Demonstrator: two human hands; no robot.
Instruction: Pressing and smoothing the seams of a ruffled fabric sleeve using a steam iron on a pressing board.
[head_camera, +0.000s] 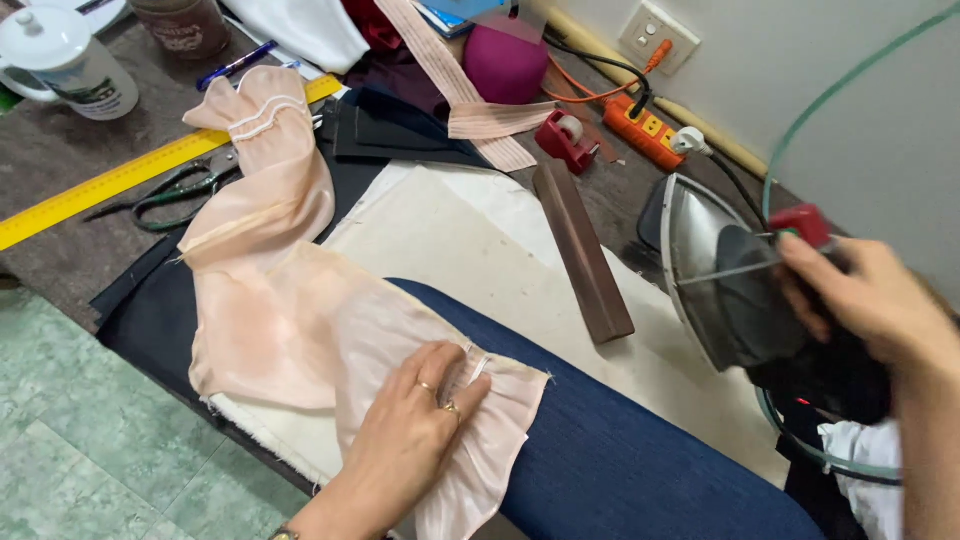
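Peach fabric (300, 300) lies under the flat left hand (415, 420); the blurred right hand (870, 300) grips the iron (725, 280).

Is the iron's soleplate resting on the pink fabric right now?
No, the right hand holds the iron tipped up, away from the pink fabric.

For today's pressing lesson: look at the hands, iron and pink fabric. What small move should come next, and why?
Probably bring the iron down onto the pink fabric on the blue pad. The right hand holds the iron tilted up, off the cloth, while the left hand presses the gathered edge flat, ready.
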